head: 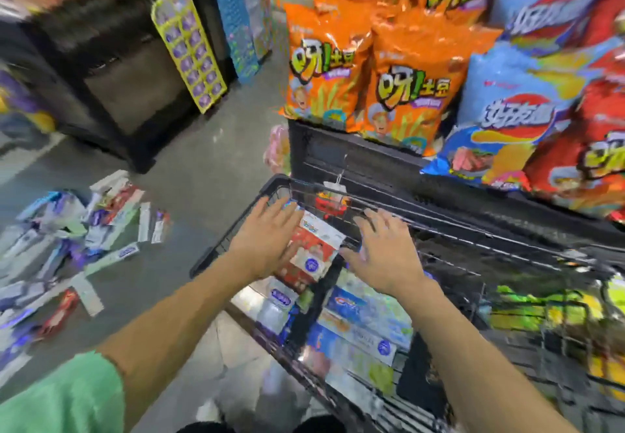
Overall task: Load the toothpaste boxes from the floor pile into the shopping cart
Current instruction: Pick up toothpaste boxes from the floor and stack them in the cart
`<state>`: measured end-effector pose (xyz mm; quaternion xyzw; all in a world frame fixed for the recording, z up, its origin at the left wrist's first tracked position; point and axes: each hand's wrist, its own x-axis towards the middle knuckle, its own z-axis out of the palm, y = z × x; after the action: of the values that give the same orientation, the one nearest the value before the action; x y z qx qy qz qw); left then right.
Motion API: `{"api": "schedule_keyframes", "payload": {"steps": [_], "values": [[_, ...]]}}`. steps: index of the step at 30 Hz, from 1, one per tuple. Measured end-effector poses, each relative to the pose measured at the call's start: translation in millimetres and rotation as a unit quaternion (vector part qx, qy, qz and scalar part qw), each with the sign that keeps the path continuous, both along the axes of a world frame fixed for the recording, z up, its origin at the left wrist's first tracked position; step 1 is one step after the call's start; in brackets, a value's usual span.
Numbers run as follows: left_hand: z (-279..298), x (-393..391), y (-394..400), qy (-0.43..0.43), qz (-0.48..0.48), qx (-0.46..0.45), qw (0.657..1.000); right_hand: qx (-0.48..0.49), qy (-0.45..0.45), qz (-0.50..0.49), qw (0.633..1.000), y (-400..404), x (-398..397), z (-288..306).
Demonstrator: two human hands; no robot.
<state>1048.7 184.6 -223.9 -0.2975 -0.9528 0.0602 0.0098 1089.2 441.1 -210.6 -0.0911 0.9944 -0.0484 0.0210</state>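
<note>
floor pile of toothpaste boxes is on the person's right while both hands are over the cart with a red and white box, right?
Not quite: the head view shows the floor pile on the person's left, not right. Both the left hand and right hand are over the cart at the red and white box.

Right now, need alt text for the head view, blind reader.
Both hands, left and right, fingers spread, hold a red and white toothpaste box over the black wire shopping cart, which already contains blue and white boxes. A scattered floor pile of boxes lies to the left; orange snack bags fill the shelf ahead.
</note>
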Motion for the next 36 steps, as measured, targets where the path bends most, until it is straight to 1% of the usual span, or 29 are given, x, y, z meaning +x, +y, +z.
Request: {"api": "schedule_keyframes", "payload": {"steps": [2, 5, 8, 12, 15, 18, 22, 25, 29, 34, 36], "values": [[25.4, 9.3, -36.9, 0.027, 0.037, 0.032, 0.998, 0.022, 0.005, 0.032, 0.999, -35.3, -12.5, 30.4], [56.1, 34.5, -101.7, 0.063, 0.119, 0.078, 0.988, 0.022, 0.023, 0.082, 0.996, -109.9, -24.8, 64.5], [69.4, 63.8, -182.6, 0.089, 0.175, 0.077, 0.977, 0.012, 0.036, 0.139, 0.990, -205.9, -26.3, 80.0], [75.8, 111.1, -310.5, 0.075, 0.266, 0.093, 0.957, 0.010, 0.041, 0.214, 0.976, -333.9, -18.6, 89.4], [79.0, 144.3, -399.3, 0.067, 0.332, 0.072, 0.938, 0.004, 0.029, 0.259, 0.965, -413.8, -9.6, 90.0], [77.6, 171.0, -471.7, 0.037, 0.388, 0.059, 0.919, 0.003, 0.038, 0.291, 0.956, -474.6, -7.9, 88.0], [72.6, 193.9, -537.1, 0.049, 0.441, 0.059, 0.894, 0.024, 0.020, 0.314, 0.949, -530.1, -15.5, 85.0], [69.1, 188.1, -564.8, 0.040, 0.470, 0.068, 0.879, 0.025, 0.004, 0.314, 0.949, -561.4, -36.8, 75.5], [51.2, 155.2, -588.5, 0.012, 0.490, 0.069, 0.869, 0.037, -0.023, 0.317, 0.947, -598.1, -81.2, 62.8], [38.1, 63.5, -604.8, -0.002, 0.478, 0.092, 0.873, 0.053, -0.064, 0.311, 0.947, -643.4, -163.0, 36.0], [36.4, 16.1, -617.4, -0.029, 0.482, 0.102, 0.870, 0.056, -0.084, 0.308, 0.946, -662.3, -203.3, 23.7]]}}
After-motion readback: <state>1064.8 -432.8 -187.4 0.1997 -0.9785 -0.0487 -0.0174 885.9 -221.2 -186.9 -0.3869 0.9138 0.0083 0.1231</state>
